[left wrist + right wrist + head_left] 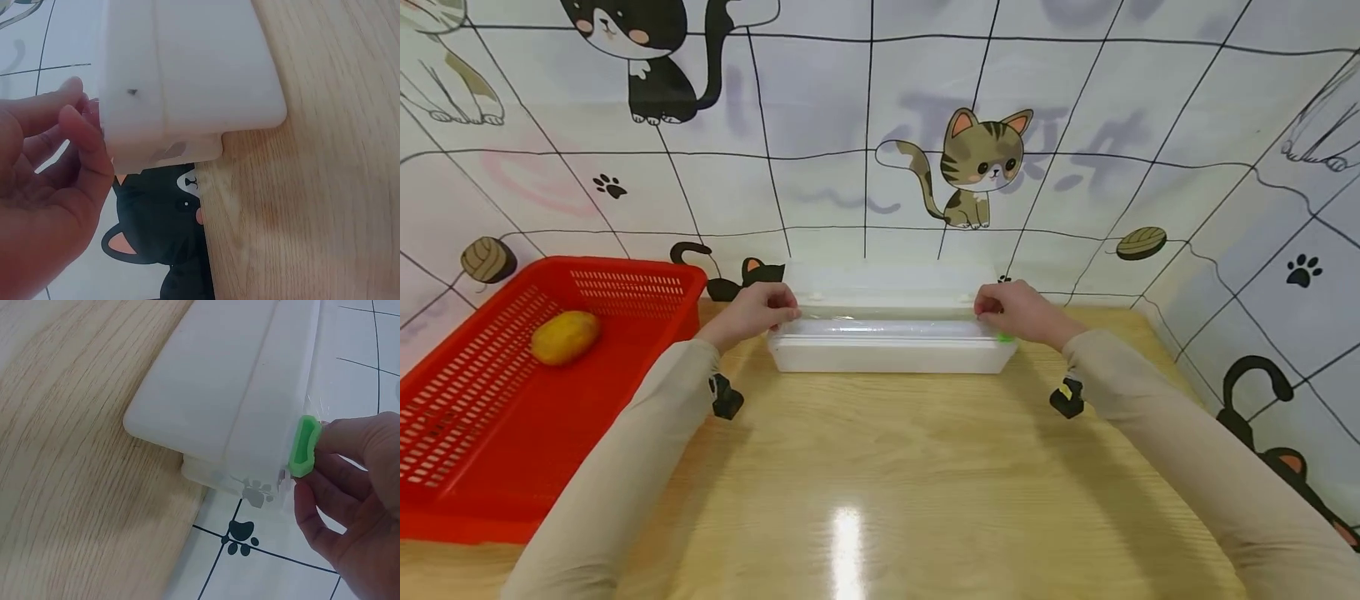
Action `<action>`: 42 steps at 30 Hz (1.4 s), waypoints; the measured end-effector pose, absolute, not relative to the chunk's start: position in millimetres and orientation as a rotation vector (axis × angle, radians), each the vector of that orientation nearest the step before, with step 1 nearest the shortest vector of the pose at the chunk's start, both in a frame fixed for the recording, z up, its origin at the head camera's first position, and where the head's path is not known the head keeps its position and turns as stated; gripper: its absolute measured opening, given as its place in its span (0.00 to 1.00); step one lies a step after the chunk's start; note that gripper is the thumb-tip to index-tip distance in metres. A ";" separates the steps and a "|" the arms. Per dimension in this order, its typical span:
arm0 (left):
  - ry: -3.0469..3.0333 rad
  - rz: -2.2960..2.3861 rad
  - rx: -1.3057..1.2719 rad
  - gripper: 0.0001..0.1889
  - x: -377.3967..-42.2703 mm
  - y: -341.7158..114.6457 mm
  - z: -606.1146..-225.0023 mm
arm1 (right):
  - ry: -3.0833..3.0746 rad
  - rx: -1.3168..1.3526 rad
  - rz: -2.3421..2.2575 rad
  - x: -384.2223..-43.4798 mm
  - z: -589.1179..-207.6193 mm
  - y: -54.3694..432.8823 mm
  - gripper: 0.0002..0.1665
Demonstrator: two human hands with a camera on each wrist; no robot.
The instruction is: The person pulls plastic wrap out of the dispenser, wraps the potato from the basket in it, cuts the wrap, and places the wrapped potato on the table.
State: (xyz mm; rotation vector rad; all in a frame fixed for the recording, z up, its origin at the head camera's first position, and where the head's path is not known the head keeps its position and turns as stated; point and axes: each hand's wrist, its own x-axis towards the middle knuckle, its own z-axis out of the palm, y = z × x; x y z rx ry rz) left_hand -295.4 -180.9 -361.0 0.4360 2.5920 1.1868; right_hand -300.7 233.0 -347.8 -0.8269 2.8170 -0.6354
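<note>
A long white plastic wrap dispenser (pixel 895 357) stands on the table near the wall, its pale lid (pixel 895 287) raised at the back. Clear plastic wrap (pixel 880 327) stretches along its top and catches the light. At the left end, my left hand (pixel 756 314) pinches the edge of the wrap between thumb and fingers. My right hand (pixel 1022 312) pinches the wrap at the opposite end, right beside a green slider (pixel 304 447). In both wrist views the fingertips are partly hidden and the film is hard to make out.
To the left sits a red plastic basket (pixel 497 467) with a yellow, mango-like fruit (pixel 566 337) in it. Behind the table rises a wall (pixel 820 192) covered in cat drawings, and another wall (pixel 1262 275) closes the right side. The wooden table (pixel 910 467) reflects a bright light.
</note>
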 end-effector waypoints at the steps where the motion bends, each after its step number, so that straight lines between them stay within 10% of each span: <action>1: 2.576 1.206 0.432 0.07 -296.6 -179.7 -360.8 | 2.816 -0.808 -0.643 -300.6 -345.9 234.5 0.02; 42: 2.582 1.366 0.195 0.09 -290.1 -167.6 -346.5 | 2.658 -0.659 -0.914 -293.0 -326.4 233.2 0.06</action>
